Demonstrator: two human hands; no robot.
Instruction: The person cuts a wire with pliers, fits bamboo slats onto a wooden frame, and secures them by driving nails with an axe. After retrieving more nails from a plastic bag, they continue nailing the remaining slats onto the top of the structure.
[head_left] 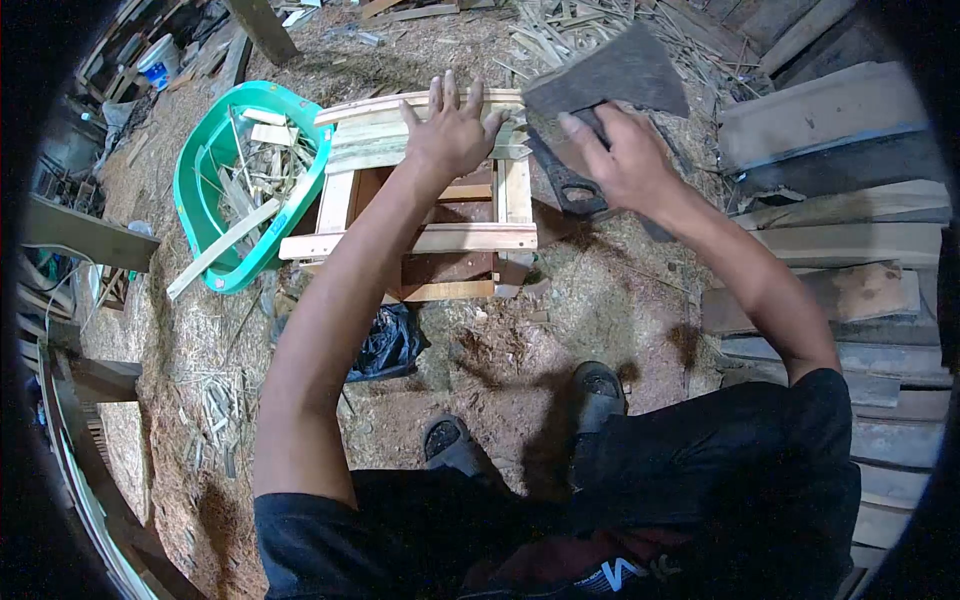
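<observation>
My left hand (450,138) lies with fingers spread on a pale slat (370,142) across the far side of a wooden frame (430,237). The slat's right end shows jagged, pointed edges. To the right of the frame, my right hand (628,160) is closed around the dark grip of a handsaw, whose wide grey blade (610,78) reaches out beyond the fingers. A black handle with a hole (577,192) shows just below that hand, near the frame's right side. Slat ends and the blade lie close together in this view.
At the left stands a green plastic tub (190,200) with wood offcuts in it. Stacked boards (840,240) line the right side. Near my sandaled feet are a black plastic bag (388,342) and sawdust; wood scraps (560,40) lie at the back.
</observation>
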